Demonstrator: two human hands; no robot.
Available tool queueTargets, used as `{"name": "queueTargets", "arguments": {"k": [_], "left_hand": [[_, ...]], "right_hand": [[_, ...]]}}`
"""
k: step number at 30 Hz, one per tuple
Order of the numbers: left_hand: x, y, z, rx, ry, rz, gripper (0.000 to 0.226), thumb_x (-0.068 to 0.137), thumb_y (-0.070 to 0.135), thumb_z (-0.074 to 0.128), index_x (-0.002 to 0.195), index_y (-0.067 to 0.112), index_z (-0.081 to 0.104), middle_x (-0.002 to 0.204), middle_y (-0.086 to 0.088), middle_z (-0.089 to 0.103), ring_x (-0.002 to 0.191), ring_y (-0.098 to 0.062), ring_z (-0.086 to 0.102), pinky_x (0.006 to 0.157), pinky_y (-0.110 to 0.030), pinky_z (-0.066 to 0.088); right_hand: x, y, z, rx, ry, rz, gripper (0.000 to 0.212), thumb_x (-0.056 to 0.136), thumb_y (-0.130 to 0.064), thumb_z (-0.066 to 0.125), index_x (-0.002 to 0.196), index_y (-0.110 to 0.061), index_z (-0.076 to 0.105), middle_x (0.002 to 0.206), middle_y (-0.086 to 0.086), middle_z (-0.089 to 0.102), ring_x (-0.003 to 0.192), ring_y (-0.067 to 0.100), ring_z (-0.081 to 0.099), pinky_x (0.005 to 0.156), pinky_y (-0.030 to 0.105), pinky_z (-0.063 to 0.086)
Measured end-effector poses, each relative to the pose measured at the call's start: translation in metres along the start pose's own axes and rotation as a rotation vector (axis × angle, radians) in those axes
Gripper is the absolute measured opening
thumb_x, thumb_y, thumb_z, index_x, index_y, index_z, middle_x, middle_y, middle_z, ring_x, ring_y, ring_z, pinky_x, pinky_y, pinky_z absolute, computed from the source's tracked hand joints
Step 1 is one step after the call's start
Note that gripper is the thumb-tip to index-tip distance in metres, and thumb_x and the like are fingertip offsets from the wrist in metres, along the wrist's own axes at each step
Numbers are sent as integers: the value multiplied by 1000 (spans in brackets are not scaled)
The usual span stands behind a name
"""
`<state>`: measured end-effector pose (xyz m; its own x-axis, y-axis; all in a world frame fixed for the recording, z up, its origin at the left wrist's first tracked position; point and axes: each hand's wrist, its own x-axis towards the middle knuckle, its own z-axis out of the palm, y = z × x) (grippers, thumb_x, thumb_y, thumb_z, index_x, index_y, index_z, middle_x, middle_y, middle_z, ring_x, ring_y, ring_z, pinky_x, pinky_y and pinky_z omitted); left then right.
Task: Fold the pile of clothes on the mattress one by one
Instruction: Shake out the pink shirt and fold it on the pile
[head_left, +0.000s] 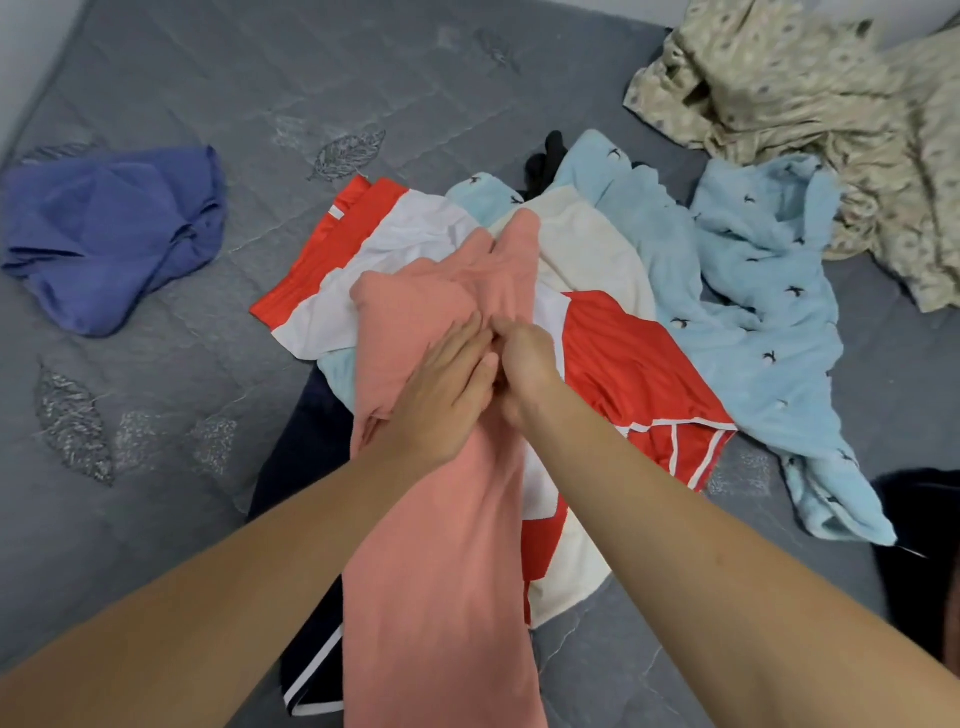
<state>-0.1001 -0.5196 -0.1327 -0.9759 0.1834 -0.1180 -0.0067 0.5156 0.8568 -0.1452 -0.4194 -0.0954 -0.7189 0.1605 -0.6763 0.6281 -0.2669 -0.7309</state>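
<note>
A pink garment (441, 519) is lying in a long strip down the middle of the frame, on top of the pile of clothes (623, 364) on the grey mattress (156, 78). The left hand (441, 395) is resting flat on it with fingers (462, 338) straight and close together. The right hand (524, 364) is touching the left, its fingers curling into the pink cloth and pinching a fold. Under the pink garment a red and white piece (639, 358) and a light blue piece (753, 322) are lying crumpled. A blue garment (109, 234) is lying at the left of the frame, and patterned beige cloth (831, 114) is bunching at the upper right.
</note>
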Motion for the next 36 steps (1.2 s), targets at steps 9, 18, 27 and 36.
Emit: {"name": "queueTargets", "arguments": {"k": [9, 18, 27, 36], "left_hand": [[-4, -26, -16, 252, 9, 198, 53, 108, 26, 37, 159, 14, 37, 167, -1, 32, 158, -18, 20, 129, -48, 14], [-9, -86, -35, 441, 109, 40, 63, 110, 41, 37, 165, 17, 19, 174, 0, 6, 160, -16, -3, 130, -45, 5], [-96, -96, -27, 4, 101, -212, 78, 103, 64, 40, 164, 42, -4, 171, 17, 10, 156, -1, 10, 125, -34, 16], [-241, -103, 31, -48, 128, -355, 77, 102, 42, 62, 161, 49, 13, 157, 23, 32, 145, -3, 31, 120, -48, 37]], "right_hand": [[13, 12, -32, -1170, 37, -1018, 57, 93, -5, 53, 150, 1, 47, 156, 18, 47, 145, 34, 41, 121, 42, 30], [45, 46, -56, -1587, -28, -859, 63, 111, -40, 26, 167, -16, 9, 175, 1, 4, 161, 17, 3, 130, 42, 6], [-4, 81, -82, -1334, -41, -853, 62, 111, -26, 39, 165, -8, 14, 174, 6, 10, 161, 19, 2, 129, 44, 15], [-119, 208, -151, -1192, -108, -730, 76, 105, -18, 54, 166, -11, 9, 174, 3, 7, 161, 15, 4, 130, 41, 15]]}}
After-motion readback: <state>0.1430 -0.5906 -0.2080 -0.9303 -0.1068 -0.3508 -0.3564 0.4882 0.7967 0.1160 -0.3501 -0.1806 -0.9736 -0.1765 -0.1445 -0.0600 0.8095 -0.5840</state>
